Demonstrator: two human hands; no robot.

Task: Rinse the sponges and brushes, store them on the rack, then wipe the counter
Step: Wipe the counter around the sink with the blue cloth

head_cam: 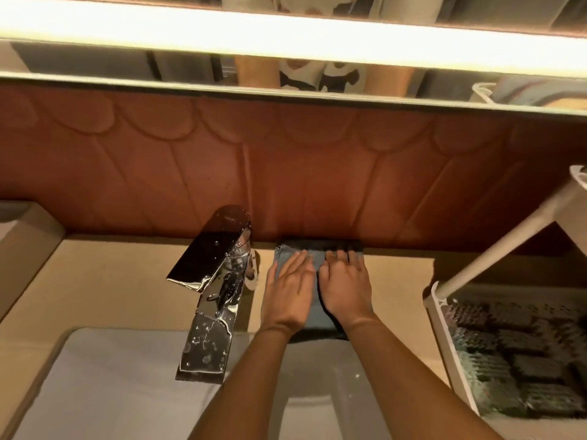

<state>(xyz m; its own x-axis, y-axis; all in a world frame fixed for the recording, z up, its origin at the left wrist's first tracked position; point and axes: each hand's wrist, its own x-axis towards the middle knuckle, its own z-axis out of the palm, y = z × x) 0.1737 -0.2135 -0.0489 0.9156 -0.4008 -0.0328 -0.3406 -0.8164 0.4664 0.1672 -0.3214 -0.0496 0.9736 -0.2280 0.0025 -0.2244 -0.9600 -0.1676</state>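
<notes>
Both hands lie flat, palms down and fingers stretched out, pressing a grey-blue cloth (313,312) onto the beige counter (127,274); neither hand is curled around anything, so the hold is a flat press and not a pinch or a fist. The left hand (287,293) and the right hand (344,289) sit side by side, nearly touching, with a narrow strip of cloth showing between them. The fingertips (300,257) of the left hand point toward the reddish-brown wall (286,173), and the far edge of the cloth just beyond the fingers touches the foot of that wall. The near edge of the cloth shows below the wrists, at the rim of the white sink (111,376). Just to the left of the left hand stands the shiny tap (216,281), beaded with water drops. Well to the right of the right hand is a white rack (444,338), and on its tray lie dark sponges (521,354) in rows, some with green edges. Above the wall, a mirror (317,77) under a bright light strip reflects both forearms.
</notes>
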